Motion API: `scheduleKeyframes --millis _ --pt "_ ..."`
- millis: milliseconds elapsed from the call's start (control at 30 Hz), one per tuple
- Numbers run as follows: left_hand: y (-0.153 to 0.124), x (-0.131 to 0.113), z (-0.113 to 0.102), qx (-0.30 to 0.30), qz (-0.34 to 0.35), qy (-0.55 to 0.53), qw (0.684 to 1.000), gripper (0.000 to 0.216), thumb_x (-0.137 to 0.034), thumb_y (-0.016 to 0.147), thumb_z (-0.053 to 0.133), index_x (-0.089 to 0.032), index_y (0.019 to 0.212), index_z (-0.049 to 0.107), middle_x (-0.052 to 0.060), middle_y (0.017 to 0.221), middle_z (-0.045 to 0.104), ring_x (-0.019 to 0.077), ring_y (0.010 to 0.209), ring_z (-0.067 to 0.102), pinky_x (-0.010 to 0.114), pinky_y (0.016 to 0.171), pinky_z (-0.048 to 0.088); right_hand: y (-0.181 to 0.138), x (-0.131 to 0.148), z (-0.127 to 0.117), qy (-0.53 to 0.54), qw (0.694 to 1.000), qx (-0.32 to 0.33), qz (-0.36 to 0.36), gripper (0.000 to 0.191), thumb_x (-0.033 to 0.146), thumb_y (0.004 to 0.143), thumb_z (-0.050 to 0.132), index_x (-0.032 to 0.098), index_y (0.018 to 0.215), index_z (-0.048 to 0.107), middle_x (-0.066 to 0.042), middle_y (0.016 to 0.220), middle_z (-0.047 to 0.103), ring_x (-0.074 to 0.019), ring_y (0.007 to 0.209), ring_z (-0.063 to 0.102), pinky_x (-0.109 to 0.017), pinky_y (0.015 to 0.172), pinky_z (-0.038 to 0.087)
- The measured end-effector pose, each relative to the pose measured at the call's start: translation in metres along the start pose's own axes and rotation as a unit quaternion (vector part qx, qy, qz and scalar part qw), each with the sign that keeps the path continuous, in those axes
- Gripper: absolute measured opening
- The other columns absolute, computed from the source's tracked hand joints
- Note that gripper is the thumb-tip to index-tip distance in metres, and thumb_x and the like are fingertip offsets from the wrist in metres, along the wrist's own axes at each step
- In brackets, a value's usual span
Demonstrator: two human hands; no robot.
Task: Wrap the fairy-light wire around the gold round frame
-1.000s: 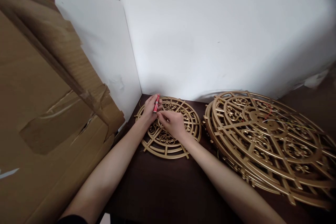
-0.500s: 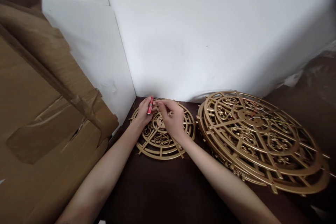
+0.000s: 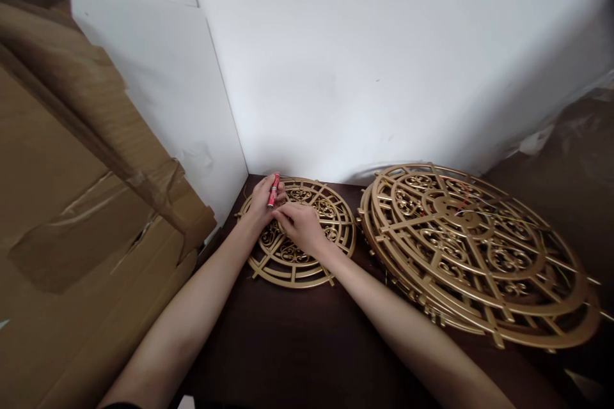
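A slim red tube (image 3: 274, 190) with pale ends stands tilted in my left hand (image 3: 259, 199), whose fingers are closed round it; what the tube is I cannot make out. My right hand (image 3: 305, 227) is closed in a pinch just below the tube's lower end, close to my left hand. Anything between its fingertips is too small to name. Both hands are over the left part of a round gold openwork panel (image 3: 300, 282) with scroll ornaments, lying flat on the dark table (image 3: 292, 339).
To the right lies a stack of larger round gold openwork panels (image 3: 484, 249), with thin red, white and yellow wires on top. A big taped cardboard box (image 3: 96, 204) stands at the left. A white wall (image 3: 374, 77) rises behind the table.
My right hand has moved left and down, from over the panel's middle to beside the tube's lower end, and its fingers have drawn together. My left hand keeps the tube.
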State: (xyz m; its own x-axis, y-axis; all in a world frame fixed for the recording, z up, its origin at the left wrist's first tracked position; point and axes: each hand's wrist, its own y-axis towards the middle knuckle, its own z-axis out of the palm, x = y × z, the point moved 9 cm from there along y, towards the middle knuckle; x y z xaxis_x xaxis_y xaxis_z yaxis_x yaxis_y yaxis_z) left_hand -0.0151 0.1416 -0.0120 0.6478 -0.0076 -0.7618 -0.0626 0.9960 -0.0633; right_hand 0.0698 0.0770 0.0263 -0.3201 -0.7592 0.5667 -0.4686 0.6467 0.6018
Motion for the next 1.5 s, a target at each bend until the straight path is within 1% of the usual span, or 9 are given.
scheduleKeyframes --millis 167,400,633,800,933,1033,1233,1400,1500 --pt "0.002 -0.001 -0.002 -0.014 0.017 0.018 1.0 0.021 -0.025 0.077 0.068 -0.014 0.076 0.05 -0.004 0.053 0.048 0.0031 0.038 0.038 0.013 0.036 0.025 -0.002 0.001 0.001 -0.007 1.0 0.001 -0.01 0.029 0.029 0.094 0.044 0.02 0.072 0.061 -0.003 0.073 0.062 -0.0139 0.068 0.056 -0.024 0.066 0.041" --pt "0.002 -0.002 -0.001 -0.002 0.039 0.027 0.999 0.022 -0.026 0.076 0.068 -0.014 0.078 0.05 -0.003 0.054 0.051 0.0029 0.038 0.039 0.013 0.036 0.025 -0.001 0.005 -0.001 -0.008 1.0 -0.008 -0.018 0.023 0.017 0.086 0.046 0.018 0.066 0.055 -0.001 0.067 0.056 -0.0118 0.062 0.05 -0.023 0.063 0.037" --pt "0.002 -0.001 -0.004 -0.017 0.042 0.033 0.998 0.018 -0.024 0.078 0.065 -0.014 0.08 0.05 -0.003 0.052 0.05 0.0035 0.037 0.038 0.013 0.036 0.026 0.001 0.004 -0.006 -0.012 0.999 -0.028 -0.014 0.025 0.02 0.09 0.044 0.016 0.07 0.058 -0.001 0.068 0.059 -0.0116 0.064 0.052 -0.023 0.066 0.04" --pt "0.002 -0.003 -0.007 -0.054 0.063 0.064 0.995 0.017 -0.024 0.077 0.064 -0.015 0.081 0.05 -0.004 0.051 0.051 0.0035 0.035 0.037 0.014 0.035 0.027 0.0 0.0 -0.005 -0.017 0.999 -0.034 -0.006 0.027 0.021 0.091 0.045 0.016 0.068 0.059 -0.001 0.067 0.06 -0.0112 0.064 0.053 -0.022 0.066 0.039" --pt "0.001 -0.004 -0.01 -0.08 0.081 0.088 0.99 0.02 -0.026 0.076 0.065 -0.015 0.079 0.05 -0.004 0.052 0.051 0.0035 0.035 0.038 0.014 0.034 0.026 -0.001 -0.004 -0.002 -0.049 0.999 -0.022 0.005 0.028 0.023 0.092 0.046 0.016 0.069 0.06 -0.002 0.069 0.061 -0.0112 0.066 0.054 -0.021 0.067 0.038" --pt "0.001 -0.005 -0.009 -0.075 0.087 0.102 0.988 0.02 -0.028 0.076 0.065 -0.015 0.081 0.05 -0.005 0.051 0.051 0.0039 0.034 0.038 0.015 0.034 0.027 -0.001 -0.003 -0.001 -0.083 0.996 -0.008 0.013 0.029 0.024 0.094 0.045 0.015 0.071 0.061 -0.002 0.072 0.062 -0.0111 0.067 0.055 -0.021 0.067 0.037" --pt "-0.001 -0.005 -0.002 -0.056 0.087 0.133 0.986 0.018 -0.027 0.078 0.061 -0.017 0.08 0.046 -0.007 0.047 0.048 0.0049 0.032 0.036 0.015 0.033 0.028 -0.001 -0.001 0.003 -0.162 0.985 0.045 0.043 0.03 0.025 0.095 0.044 0.015 0.073 0.062 -0.003 0.075 0.066 -0.0112 0.066 0.056 -0.023 0.063 0.033" --pt "-0.001 -0.007 -0.001 -0.057 0.099 0.161 0.98 0.018 -0.029 0.079 0.059 -0.019 0.078 0.044 -0.008 0.044 0.045 0.0069 0.033 0.039 0.017 0.035 0.032 0.0 0.001 0.003 -0.19 0.977 0.067 0.064 0.03 0.027 0.096 0.043 0.015 0.078 0.063 -0.004 0.08 0.068 -0.0121 0.069 0.058 -0.024 0.063 0.033" --pt "-0.001 -0.009 -0.002 -0.063 0.109 0.183 0.975 0.012 -0.025 0.08 0.055 -0.018 0.08 0.045 -0.008 0.043 0.045 0.0081 0.034 0.04 0.018 0.036 0.035 0.001 0.0 0.003 -0.199 0.974 0.076 0.076 0.028 0.027 0.095 0.044 0.014 0.081 0.064 -0.005 0.083 0.069 -0.0126 0.07 0.059 -0.024 0.062 0.033"
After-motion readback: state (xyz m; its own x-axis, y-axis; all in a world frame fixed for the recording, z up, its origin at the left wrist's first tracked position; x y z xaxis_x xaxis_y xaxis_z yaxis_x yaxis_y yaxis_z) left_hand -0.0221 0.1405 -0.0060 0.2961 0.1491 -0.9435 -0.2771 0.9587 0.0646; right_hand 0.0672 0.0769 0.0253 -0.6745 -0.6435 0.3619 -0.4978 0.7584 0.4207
